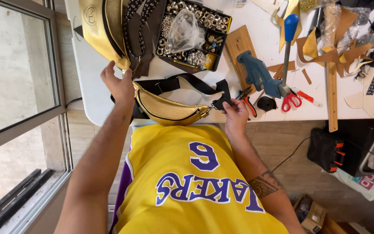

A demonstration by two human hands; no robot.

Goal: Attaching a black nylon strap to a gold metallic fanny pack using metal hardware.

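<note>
A gold waist bag (169, 110) with a black strap (187, 82) lies at the near edge of the white table (87, 73), right in front of me. My left hand (120, 84) rests on the bag's left end, fingers raised and spread. My right hand (234, 112) pinches the black strap buckle at the bag's right end. A second gold bag (102, 28) with a patterned strap lies further back on the left.
A black compartment box (193, 32) of metal rings and rivets stands behind the bag. To the right lie a blue hand press (265, 76), red scissors (291, 100), orange-handled pliers (248, 102), a wooden ruler (332, 93) and leather scraps. A window is at the left; bags sit on the floor.
</note>
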